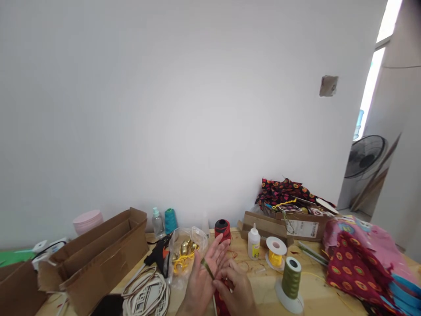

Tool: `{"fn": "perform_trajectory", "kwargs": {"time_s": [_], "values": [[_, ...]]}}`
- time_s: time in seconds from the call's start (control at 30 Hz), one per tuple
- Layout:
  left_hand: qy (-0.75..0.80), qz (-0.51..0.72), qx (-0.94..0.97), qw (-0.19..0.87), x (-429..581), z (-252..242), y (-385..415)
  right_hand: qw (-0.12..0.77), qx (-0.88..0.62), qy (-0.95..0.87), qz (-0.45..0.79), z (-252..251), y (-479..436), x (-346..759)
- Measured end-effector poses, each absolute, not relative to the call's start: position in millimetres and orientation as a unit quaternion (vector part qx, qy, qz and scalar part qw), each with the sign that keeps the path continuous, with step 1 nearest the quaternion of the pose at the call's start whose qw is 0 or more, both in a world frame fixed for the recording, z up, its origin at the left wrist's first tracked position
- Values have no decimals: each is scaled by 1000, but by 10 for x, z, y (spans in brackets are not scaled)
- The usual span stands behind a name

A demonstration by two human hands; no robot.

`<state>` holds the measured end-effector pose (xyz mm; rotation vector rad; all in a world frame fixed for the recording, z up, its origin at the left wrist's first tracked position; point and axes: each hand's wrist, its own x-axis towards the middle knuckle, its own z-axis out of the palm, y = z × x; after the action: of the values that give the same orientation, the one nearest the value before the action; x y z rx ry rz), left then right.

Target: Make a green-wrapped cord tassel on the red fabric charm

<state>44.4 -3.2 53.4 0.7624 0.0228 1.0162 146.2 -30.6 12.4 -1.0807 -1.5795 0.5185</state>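
Note:
My left hand (203,276) is raised at the bottom centre with its palm up and fingers spread. A thin green strip (207,267) lies across its fingers. My right hand (236,289) sits just to the right of it, fingers curled and pinching the lower end of that strip. A red piece shows beneath the hands, partly hidden. Behind my left hand stands a red thread cone (222,229), and a clear bag of gold and yellow trinkets (184,254) lies to its left.
On the wooden table (315,298): open cardboard box (98,259), black glue gun (161,254), white wooden cut-outs (146,292), small bottle (157,223), teal spool (170,220), white glue bottle (253,242), yellow reel (276,253), green thread cone (291,277), patterned fabrics (358,263). A fan (365,156) stands right.

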Motion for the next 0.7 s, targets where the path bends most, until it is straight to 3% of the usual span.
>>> {"fn": "perform_trajectory", "kwargs": {"time_s": [0.33,0.57,0.7], "values": [[-10,472,279,836,405,641,-23,546,-443,-684,196,148,-305,1464],[33,467,280,838,454,401,-59,576,-427,-692,79,179,-361,1408],[59,477,284,830,504,355,-60,578,-444,-680,81,133,-352,1410]]}}
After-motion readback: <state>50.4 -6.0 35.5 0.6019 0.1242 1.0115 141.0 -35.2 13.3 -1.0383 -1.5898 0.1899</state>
